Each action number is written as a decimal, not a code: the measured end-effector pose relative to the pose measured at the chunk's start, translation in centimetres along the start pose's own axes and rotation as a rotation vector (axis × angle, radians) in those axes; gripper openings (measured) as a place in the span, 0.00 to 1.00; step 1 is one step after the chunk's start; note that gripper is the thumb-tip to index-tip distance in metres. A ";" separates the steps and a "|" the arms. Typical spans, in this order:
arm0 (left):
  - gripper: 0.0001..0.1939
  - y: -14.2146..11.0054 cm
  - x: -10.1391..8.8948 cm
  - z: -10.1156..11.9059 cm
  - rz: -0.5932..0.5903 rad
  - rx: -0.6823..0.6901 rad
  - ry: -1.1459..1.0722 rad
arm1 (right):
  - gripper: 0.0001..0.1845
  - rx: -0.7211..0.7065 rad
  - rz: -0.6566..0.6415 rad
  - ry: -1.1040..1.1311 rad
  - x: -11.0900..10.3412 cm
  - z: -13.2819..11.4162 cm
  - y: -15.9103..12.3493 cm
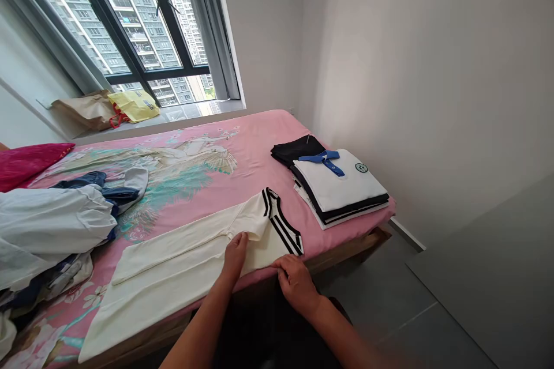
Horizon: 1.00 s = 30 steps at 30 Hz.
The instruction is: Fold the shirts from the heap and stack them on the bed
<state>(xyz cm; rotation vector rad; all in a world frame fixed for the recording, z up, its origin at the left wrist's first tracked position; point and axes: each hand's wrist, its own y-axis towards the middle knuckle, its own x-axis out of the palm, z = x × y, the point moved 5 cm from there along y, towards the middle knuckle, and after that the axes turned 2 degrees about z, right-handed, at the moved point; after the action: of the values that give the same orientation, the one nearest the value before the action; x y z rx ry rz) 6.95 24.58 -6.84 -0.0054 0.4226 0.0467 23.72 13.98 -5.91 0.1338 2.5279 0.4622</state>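
Observation:
A cream long-sleeved top (173, 265) with a black-striped collar lies spread along the near edge of a bed with a pink printed sheet (242, 153). My left hand (236, 253) rests flat on the top near its shoulder, fingers stretched out. Beside it, my right hand (295, 281) pinches the garment's near edge by the collar, fingers curled onto the cloth. A sleeve is folded across the body of the top.
A stack of folded clothes (337, 187), a white polo with a blue collar on top, sits at the bed's right corner. A heap of unfolded garments (47, 230) fills the left. A red pillow (30, 162), bags on the windowsill (108, 109), a wall at right.

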 end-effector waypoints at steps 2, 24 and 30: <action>0.27 0.4 -0.8 0.0 -0.001 -0.065 -0.056 | 0.14 -0.010 0.001 0.009 -0.4 0.3 0.8; 0.25 -3.2 -2.3 0.0 -0.146 0.567 1.032 | 0.13 0.892 -0.143 0.658 4.1 5.7 8.0; 0.20 -3.9 -4.2 0.2 -0.213 0.582 0.963 | 0.11 0.885 -0.228 0.593 3.8 6.1 7.7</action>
<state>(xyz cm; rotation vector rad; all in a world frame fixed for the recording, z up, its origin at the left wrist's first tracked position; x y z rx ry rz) 3.43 20.48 -4.92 0.5179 1.3828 -0.3034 23.84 23.71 -9.88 0.0307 3.0835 -0.8504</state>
